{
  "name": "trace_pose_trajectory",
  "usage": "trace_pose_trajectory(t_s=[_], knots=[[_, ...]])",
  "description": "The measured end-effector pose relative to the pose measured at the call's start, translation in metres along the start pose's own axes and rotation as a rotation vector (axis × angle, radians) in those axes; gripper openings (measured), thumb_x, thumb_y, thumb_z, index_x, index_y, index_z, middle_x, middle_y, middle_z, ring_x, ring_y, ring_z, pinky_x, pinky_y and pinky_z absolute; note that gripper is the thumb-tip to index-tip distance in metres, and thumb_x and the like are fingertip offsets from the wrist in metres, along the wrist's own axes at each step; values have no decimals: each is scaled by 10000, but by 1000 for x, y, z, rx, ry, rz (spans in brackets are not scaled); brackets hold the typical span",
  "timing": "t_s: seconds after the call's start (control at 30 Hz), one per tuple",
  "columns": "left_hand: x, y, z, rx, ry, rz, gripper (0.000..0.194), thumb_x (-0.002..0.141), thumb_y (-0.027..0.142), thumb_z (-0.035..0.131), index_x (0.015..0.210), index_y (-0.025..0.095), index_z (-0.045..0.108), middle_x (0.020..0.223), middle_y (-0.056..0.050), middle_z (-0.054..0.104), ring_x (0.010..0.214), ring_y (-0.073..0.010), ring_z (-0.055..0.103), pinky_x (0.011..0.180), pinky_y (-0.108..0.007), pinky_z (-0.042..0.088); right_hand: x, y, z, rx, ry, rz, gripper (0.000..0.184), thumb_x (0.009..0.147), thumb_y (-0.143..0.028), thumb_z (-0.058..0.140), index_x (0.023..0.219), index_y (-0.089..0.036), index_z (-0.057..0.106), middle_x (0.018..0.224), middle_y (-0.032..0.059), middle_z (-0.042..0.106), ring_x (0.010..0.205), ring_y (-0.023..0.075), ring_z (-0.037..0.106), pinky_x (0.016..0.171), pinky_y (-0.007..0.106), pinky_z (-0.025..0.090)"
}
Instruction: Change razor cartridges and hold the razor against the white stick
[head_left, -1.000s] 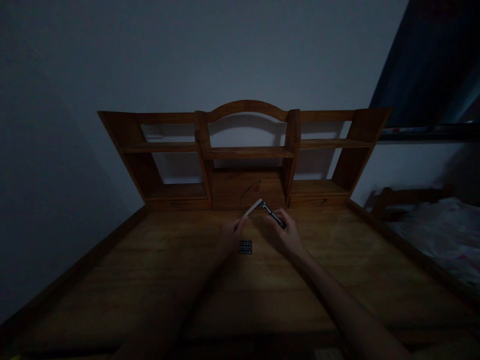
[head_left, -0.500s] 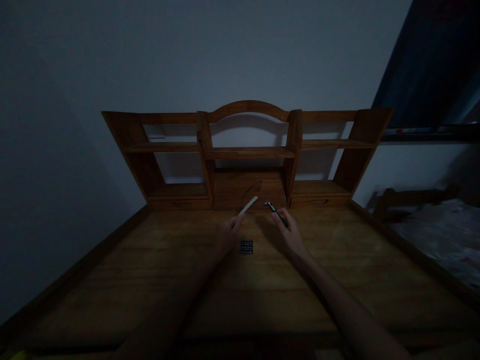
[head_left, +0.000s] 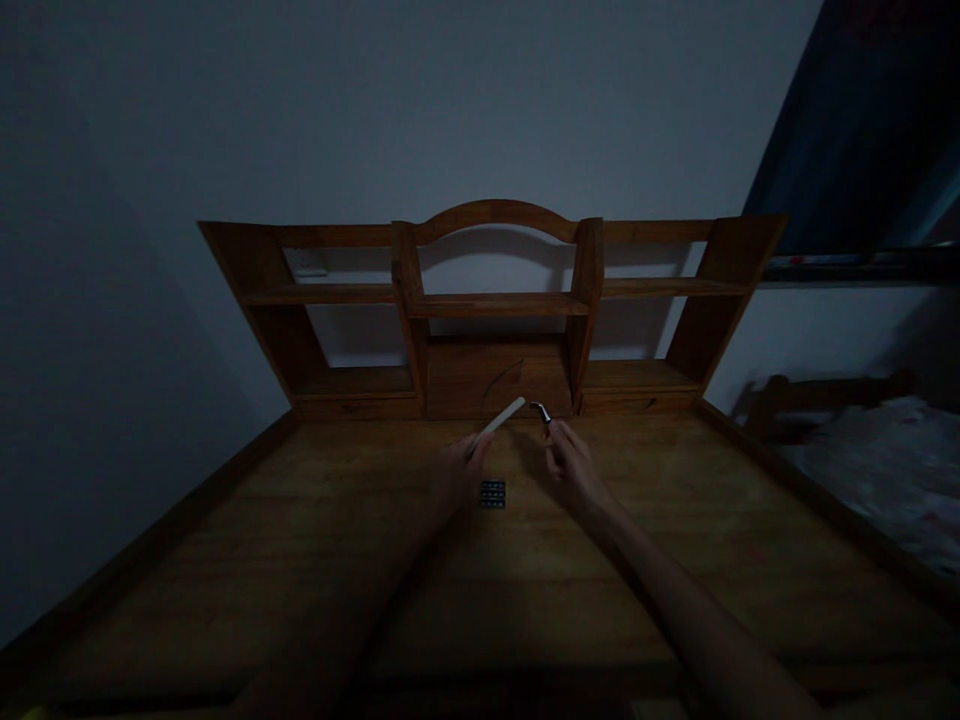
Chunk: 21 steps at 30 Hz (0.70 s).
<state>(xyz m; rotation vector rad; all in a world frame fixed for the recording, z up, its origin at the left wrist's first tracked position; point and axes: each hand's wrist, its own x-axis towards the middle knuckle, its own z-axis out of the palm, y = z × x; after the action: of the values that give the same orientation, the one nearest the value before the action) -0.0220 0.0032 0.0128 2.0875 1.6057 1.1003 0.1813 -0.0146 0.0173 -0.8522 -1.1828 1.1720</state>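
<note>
My left hand is closed around a pale, flat stick with a rounded tip, slanting up to the right. In my right hand, the fingers are wrapped around the dark handle of a razor. Its small silver head is angled toward the stick's tip, with a narrow gap between them. Most of the handle is hidden by the fingers. Below and between my hands, a small dark rectangle with rows of pale marks lies on the wooden desk. The light is dim, so fine detail is lost.
A wooden shelf unit with several compartments stands along the desk's back, against a pale wall. Raised wooden edges run down both sides of the desk. At the right are a dark window or curtain and a pale crumpled heap.
The razor has turned in my right hand, and its head now appears side-on, with less handle showing. The stick has shifted slightly right and down, its tip nearer the razor head.
</note>
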Motion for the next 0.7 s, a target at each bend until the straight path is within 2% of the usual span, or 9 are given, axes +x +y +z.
trace_pose_trajectory(t_s=[0.1,0.2,0.33,0.5,0.7], knots=[[-2,2,2,87,-18,66,509,920,578,344,859,200,679,778,-41,689,690,-159,595,646,-251,367,3,3,-3,180,-180,222,392,845,-621,490,783,-235,467,329,-123,311,265,70,143,301,195,105],[-1,-1,3,178,27,50,504,913,587,363,875,201,684,774,-59,691,674,-167,594,628,-260,349,3,-3,-7,310,-293,327,365,887,-587,433,755,-247,439,294,-125,268,251,81,140,309,200,149],[2,-5,1,199,49,-8,513,925,582,334,927,203,680,791,-59,693,676,-168,600,613,-255,344,-1,-14,-12,344,-254,299,353,932,-532,400,739,-240,450,305,-130,207,261,80,139,335,205,185],[2,-5,3,234,-41,57,495,922,585,350,927,211,675,828,-62,704,709,-170,616,621,-249,347,-3,-13,-12,378,-272,315,327,937,-502,414,756,-235,469,313,-132,200,269,82,123,338,211,181],[13,-21,2,249,0,-86,482,965,522,272,1028,190,616,799,-74,689,650,-165,612,557,-247,323,1,-5,-13,441,-277,315,307,941,-459,420,738,-232,461,310,-127,218,279,80,97,341,212,158]])
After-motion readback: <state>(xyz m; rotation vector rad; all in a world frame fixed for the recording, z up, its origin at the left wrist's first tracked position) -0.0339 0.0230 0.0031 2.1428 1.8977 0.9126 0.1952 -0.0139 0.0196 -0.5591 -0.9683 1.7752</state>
